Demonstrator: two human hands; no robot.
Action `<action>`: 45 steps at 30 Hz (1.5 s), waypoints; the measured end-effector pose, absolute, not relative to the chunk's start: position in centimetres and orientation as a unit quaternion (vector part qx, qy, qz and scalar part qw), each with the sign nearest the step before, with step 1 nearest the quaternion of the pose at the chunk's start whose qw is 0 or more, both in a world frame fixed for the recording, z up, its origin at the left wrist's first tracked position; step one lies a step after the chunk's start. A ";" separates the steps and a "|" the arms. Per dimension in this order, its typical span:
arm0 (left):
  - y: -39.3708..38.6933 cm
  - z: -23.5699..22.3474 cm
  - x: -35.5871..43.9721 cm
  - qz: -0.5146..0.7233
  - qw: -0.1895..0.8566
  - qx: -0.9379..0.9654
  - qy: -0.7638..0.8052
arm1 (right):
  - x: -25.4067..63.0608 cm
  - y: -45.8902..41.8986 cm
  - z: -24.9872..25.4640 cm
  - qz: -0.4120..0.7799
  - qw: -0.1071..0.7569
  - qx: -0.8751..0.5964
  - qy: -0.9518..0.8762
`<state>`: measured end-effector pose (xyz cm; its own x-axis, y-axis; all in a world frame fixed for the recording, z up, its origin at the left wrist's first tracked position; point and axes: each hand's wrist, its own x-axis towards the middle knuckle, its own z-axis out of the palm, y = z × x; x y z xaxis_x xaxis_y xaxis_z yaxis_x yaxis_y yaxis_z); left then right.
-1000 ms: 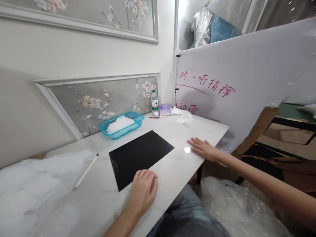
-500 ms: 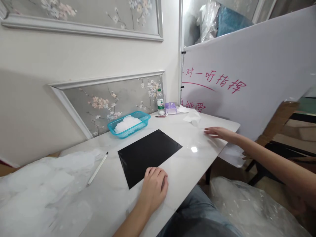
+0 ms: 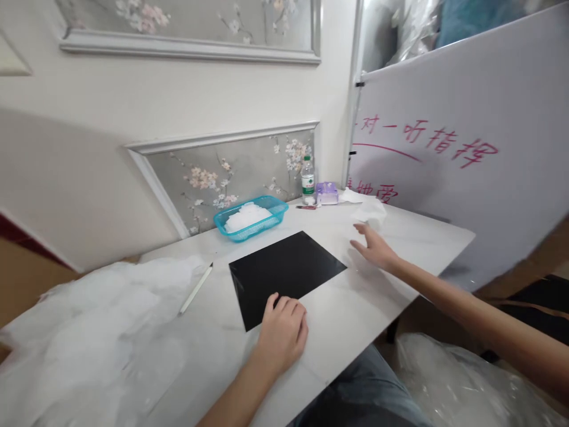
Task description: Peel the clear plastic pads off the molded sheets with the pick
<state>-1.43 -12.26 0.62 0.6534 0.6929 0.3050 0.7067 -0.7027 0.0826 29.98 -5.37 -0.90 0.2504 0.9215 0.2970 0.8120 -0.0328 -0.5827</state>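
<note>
- The black sheet (image 3: 284, 267) lies flat in the middle of the white table (image 3: 347, 320), its long axis running from near left to far right, roughly along the table's near edge.
- The left hand (image 3: 284, 332) is the nearer one: its fingertips rest at the sheet's near long edge, so the sheet stretches ahead of them. Those fingers are loosely bent and close together, pinching nothing I can see.
- The right hand (image 3: 377, 249) is just past the sheet's right corner, apart from it, fingers parted and pointing left. The sheet lies to their left; whether they touch the tabletop, I can't tell.
- Beyond the right hand lies a crumpled tissue (image 3: 371, 210).
- Left of the sheet are a pen (image 3: 196, 289) and white fluff (image 3: 98, 320).
- Behind it sit a blue basket (image 3: 279, 220) and a bottle (image 3: 307, 184).
</note>
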 end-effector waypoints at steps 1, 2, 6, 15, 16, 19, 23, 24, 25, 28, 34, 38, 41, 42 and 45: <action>-11.7 1.1 -2.2 -0.146 0.045 -0.896 -0.416 | 28.7 -5.4 -1.6 0.078 0.326 -0.692 -0.640; -10.9 1.6 -3.3 -0.139 0.063 -0.876 -0.457 | 27.6 -5.6 -2.2 0.079 0.311 -0.668 -0.671; -7.6 3.5 -9.8 -0.126 0.124 -0.733 -0.657 | 25.5 -6.4 -3.8 0.080 0.259 -0.607 -0.747; -5.0 1.7 -17.6 -0.057 0.113 -0.645 -0.754 | 26.1 -6.6 -4.0 0.058 0.231 -0.595 -0.767; -4.8 1.6 -17.7 -0.065 0.105 -0.660 -0.741 | 26.1 -6.6 -4.0 0.056 0.224 -0.596 -0.769; -4.4 1.3 -17.9 -0.100 0.074 -0.709 -0.694 | 26.0 -6.7 -4.1 0.056 0.198 -0.608 -0.766; -4.5 1.2 -17.0 -0.163 0.067 -0.731 -0.659 | 25.9 -6.8 -4.0 0.060 0.195 -0.614 -0.762; -4.6 1.1 -16.6 -0.176 0.071 -0.732 -0.654 | 25.8 -6.8 -4.0 0.061 0.199 -0.613 -0.762; -4.6 1.1 -16.3 -0.185 0.074 -0.734 -0.649 | 25.8 -6.8 -3.9 0.061 0.204 -0.613 -0.761; -4.7 1.0 -15.6 -0.194 0.073 -0.745 -0.634 | 25.7 -6.8 -3.9 0.059 0.216 -0.612 -0.758; -4.2 0.7 -15.8 -0.172 0.059 -0.767 -0.616 | 25.6 -6.8 -3.8 0.062 0.233 -0.609 -0.756; -3.9 0.4 -15.7 -0.141 0.071 -0.759 -0.631 | 25.7 -6.8 -3.6 0.062 0.236 -0.607 -0.756; -4.0 0.7 -15.9 -0.128 0.101 -0.732 -0.662 | 25.7 -6.7 -3.6 0.064 0.227 -0.608 -0.758; -4.0 1.0 -16.3 -0.129 0.117 -0.714 -0.678 | 25.8 -6.7 -3.7 0.065 0.221 -0.610 -0.759; -4.4 2.0 -17.9 -0.140 0.164 -0.631 -0.745 | 26.0 -6.6 -4.0 0.066 0.207 -0.614 -0.759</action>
